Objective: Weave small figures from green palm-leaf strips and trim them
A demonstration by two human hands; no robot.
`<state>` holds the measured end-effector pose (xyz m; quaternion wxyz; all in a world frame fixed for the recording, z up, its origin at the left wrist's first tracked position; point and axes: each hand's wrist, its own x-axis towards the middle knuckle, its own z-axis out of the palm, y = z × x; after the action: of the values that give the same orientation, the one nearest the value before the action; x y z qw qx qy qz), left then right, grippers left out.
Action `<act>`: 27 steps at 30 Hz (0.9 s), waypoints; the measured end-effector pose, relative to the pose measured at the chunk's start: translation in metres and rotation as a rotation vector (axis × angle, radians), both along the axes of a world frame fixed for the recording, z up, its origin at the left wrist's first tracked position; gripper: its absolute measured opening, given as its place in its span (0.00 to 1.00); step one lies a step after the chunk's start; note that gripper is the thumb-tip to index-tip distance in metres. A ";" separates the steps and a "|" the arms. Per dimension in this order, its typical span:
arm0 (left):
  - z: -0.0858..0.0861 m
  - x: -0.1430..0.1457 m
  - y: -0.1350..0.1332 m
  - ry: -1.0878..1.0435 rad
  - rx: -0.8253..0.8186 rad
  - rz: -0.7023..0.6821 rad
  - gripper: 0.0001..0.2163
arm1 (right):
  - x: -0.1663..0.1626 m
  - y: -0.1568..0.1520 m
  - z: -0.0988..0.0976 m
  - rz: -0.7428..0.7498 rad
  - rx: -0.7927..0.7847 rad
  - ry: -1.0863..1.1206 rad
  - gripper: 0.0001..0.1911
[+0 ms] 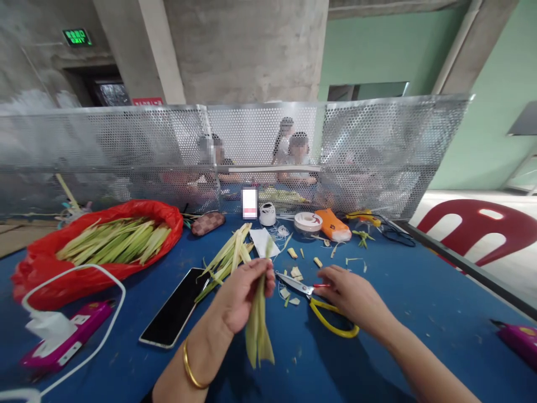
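Note:
My left hand (250, 288) is closed around a bunch of pale green corn husk (260, 330). The husk's wide ends hang down towards me, and a thin tip sticks up above the fingers. To the right, my right hand (352, 294) has its fingers curled on a pair of scissors (331, 324) with yellow handles and a red part by the pivot. The scissors' blades point left, towards the husk. My hand covers part of the far handle. More loose husk strips (229, 252) lie just beyond my left wrist.
A red plastic bag (31, 280) full of husks stands left, near a black phone (174, 310) and a purple power strip (69, 341). Husk scraps (296, 273), a tape roll (308, 221) and an orange packet (333, 225) lie ahead. A perforated metal screen (264, 134) separates people opposite.

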<state>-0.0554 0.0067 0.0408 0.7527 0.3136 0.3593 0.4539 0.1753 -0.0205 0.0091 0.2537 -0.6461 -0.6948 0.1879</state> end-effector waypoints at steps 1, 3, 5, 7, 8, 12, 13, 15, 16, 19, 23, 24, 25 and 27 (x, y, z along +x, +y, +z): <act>0.005 -0.007 0.005 -0.012 0.031 0.108 0.03 | 0.006 0.002 -0.001 -0.018 -0.020 -0.201 0.07; 0.015 -0.021 0.013 -0.077 0.059 0.275 0.04 | 0.015 0.003 -0.003 -0.012 -0.138 -0.405 0.04; 0.024 -0.035 0.018 -0.176 0.053 0.359 0.07 | 0.016 0.003 -0.006 0.016 -0.232 -0.432 0.02; 0.033 -0.051 0.018 -0.267 0.022 0.371 0.10 | 0.014 0.002 -0.008 0.035 -0.236 -0.425 0.04; 0.038 -0.059 0.017 -0.308 0.015 0.353 0.11 | 0.013 0.001 -0.010 0.043 -0.232 -0.431 0.04; 0.060 -0.093 0.003 -0.394 0.171 0.473 0.14 | 0.013 0.000 -0.013 0.067 -0.242 -0.434 0.04; 0.065 -0.101 -0.002 -0.390 0.202 0.525 0.15 | 0.014 0.001 -0.014 0.068 -0.248 -0.428 0.03; 0.072 -0.112 -0.010 -0.398 0.249 0.572 0.15 | 0.017 0.002 -0.018 0.075 -0.247 -0.419 0.03; 0.074 -0.116 -0.013 -0.404 0.268 0.581 0.14 | 0.019 0.003 -0.020 0.081 -0.240 -0.419 0.03; 0.074 -0.119 -0.018 -0.410 0.302 0.576 0.14 | 0.019 0.004 -0.029 0.102 -0.225 -0.432 0.02; 0.070 -0.111 -0.017 -0.379 0.271 0.517 0.15 | 0.017 0.004 -0.034 0.062 -0.184 -0.469 0.03; 0.069 -0.109 -0.016 -0.370 0.259 0.494 0.14 | 0.017 0.004 -0.033 0.050 -0.172 -0.458 0.04; 0.068 -0.106 -0.015 -0.362 0.250 0.473 0.14 | 0.018 0.003 -0.031 0.043 -0.168 -0.431 0.04; 0.066 -0.102 -0.012 -0.346 0.236 0.445 0.12 | 0.023 0.003 -0.026 0.034 -0.179 -0.338 0.05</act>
<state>-0.1577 -0.0049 0.1064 0.6431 0.2305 0.2306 0.6929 0.1979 -0.0179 -0.0172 0.0719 -0.6767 -0.7189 0.1421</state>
